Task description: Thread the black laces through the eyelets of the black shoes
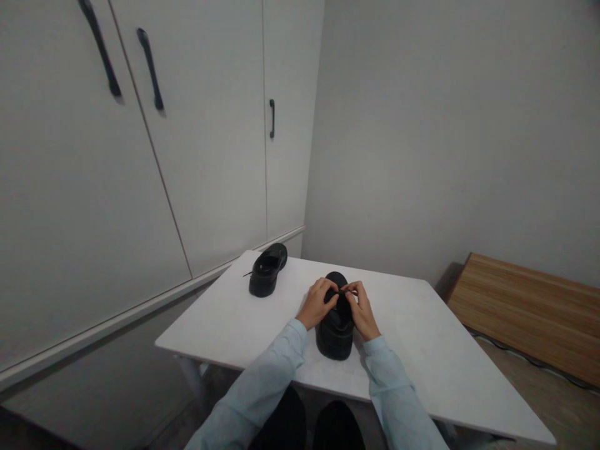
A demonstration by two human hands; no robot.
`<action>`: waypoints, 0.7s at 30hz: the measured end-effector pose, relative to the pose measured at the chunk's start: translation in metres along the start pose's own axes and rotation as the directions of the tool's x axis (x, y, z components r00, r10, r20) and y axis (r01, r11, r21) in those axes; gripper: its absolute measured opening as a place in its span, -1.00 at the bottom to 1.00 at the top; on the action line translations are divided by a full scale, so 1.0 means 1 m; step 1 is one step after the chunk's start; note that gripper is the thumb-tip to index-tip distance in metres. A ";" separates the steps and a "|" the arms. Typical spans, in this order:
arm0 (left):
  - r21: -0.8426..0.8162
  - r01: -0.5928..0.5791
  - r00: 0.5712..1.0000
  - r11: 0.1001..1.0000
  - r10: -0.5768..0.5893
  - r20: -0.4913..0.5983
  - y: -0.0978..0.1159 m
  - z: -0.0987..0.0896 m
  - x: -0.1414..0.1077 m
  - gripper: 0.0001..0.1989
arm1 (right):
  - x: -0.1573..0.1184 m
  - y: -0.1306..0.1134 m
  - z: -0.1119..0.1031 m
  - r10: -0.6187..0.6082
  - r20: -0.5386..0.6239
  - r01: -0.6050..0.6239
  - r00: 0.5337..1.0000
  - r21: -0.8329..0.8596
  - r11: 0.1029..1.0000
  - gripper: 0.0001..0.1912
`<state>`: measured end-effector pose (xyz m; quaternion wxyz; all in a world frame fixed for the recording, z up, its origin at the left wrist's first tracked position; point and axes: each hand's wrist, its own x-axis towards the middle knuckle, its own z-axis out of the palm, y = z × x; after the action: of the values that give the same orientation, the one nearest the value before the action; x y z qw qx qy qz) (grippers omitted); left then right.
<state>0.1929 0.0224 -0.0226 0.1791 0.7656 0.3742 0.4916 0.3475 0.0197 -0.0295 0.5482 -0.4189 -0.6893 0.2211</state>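
Observation:
A black shoe sits on the white table in front of me, its heel towards me and its toe pointing away. My left hand is closed in a pinch over the left side of its upper. From the right, my right hand pinches too, thumb and fingertips together. Between the fingertips shows a short stretch of dark shoelace; the rest of it blends into the black upper or lies behind the fingers. Farther back on the left stands a second black shoe, untouched, with a lace end sticking out to its left.
The white table has its near edge just in front of my knees. White cabinets with dark handles rise along the left, and a grey wall stands behind. At the right is a wood-grain board, with a cable along its lower edge.

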 end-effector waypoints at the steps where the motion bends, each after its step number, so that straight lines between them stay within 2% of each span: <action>1: -0.015 0.001 1.000 1.000 -0.001 -0.013 0.001 0.000 0.000 -0.90 | 0.000 0.000 0.000 -0.001 -0.007 0.001 1.000 -0.003 1.000 -0.95; 7: -0.077 0.028 0.994 0.997 -0.036 -0.106 0.003 0.003 0.000 -0.90 | 0.000 -0.002 0.000 0.020 -0.053 -0.019 0.998 0.002 1.000 -0.90; 12: -0.120 0.081 0.989 0.989 -0.094 -0.111 0.003 0.003 -0.002 -0.88 | 0.000 -0.005 -0.002 0.047 -0.077 -0.043 0.996 0.054 0.998 -0.90; 21: -0.400 0.098 0.981 0.911 -0.155 -0.113 -0.001 0.007 -0.001 -0.84 | 0.001 -0.007 -0.002 0.080 -0.112 -0.065 0.991 0.128 0.990 -0.93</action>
<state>0.1991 0.0232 -0.0267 0.3332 0.6511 0.3289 0.5973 0.3469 0.0157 -0.0229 0.6040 -0.4210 -0.6254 0.2583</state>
